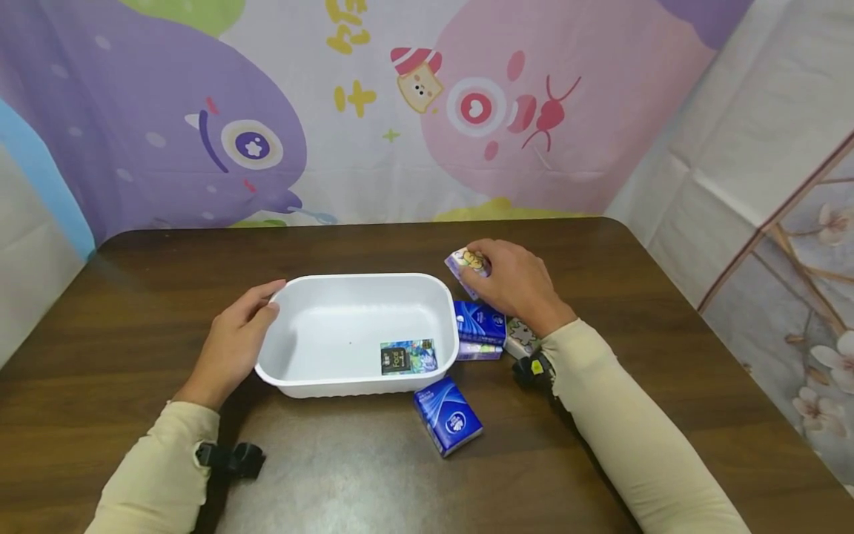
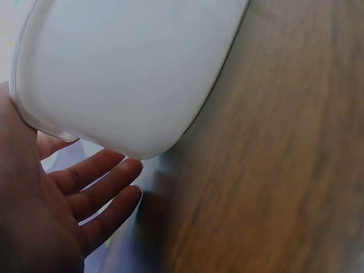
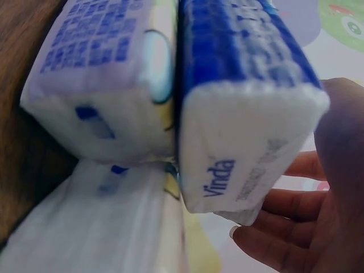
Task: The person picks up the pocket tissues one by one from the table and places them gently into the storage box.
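My left hand (image 1: 230, 345) grips the left rim of a white plastic basin (image 1: 320, 330), with the thumb over the edge and the fingers outside. Inside the basin, a dark, colourful tissue pack (image 1: 409, 357) lies near the front right. Beyond the basin's right end, my right hand (image 1: 517, 282) pinches a purple tissue pack with a yellow cartoon (image 1: 468, 261). Below that hand, a blue tissue pack (image 1: 479, 322) rests on a purple one (image 1: 480, 352). Beside them, partly hidden by the wrist, is a pale patterned pack (image 1: 520, 337). The right wrist view shows "Vinda" on the blue pack's end (image 3: 219, 176).
Another blue tissue pack (image 1: 448, 417) lies by the basin's front right corner. Everything stands on a brown wooden table (image 1: 347, 475). A cartoon-printed cloth (image 1: 373, 170) hangs behind the table's far edge, and a floral panel (image 1: 814, 297) stands to the right.
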Demonstrator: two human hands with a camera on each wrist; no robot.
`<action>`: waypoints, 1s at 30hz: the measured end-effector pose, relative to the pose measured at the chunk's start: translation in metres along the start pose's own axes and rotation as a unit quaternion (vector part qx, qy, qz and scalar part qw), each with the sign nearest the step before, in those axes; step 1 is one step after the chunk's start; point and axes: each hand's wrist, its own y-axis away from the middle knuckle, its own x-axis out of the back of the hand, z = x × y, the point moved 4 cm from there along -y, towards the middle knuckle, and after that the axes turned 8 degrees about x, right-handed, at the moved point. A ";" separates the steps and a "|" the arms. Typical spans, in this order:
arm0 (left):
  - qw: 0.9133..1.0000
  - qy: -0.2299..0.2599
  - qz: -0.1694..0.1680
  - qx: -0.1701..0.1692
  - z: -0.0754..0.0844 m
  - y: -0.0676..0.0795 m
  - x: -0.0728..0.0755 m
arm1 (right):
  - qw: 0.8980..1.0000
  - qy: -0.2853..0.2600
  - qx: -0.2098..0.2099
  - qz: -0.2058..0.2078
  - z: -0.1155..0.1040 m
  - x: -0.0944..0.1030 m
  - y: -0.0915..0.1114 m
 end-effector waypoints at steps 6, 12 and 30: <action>1.000 0.005 0.001 -0.004 0.002 0.000 0.000 | 1.000 0.005 0.005 -0.004 -0.004 0.002 -0.002; 1.000 0.005 -0.003 -0.003 0.001 -0.001 0.000 | 1.000 0.008 0.006 -0.001 -0.007 0.003 -0.001; 1.000 0.004 -0.003 -0.002 -0.001 -0.001 0.000 | 1.000 0.005 0.022 -0.006 -0.014 0.003 0.001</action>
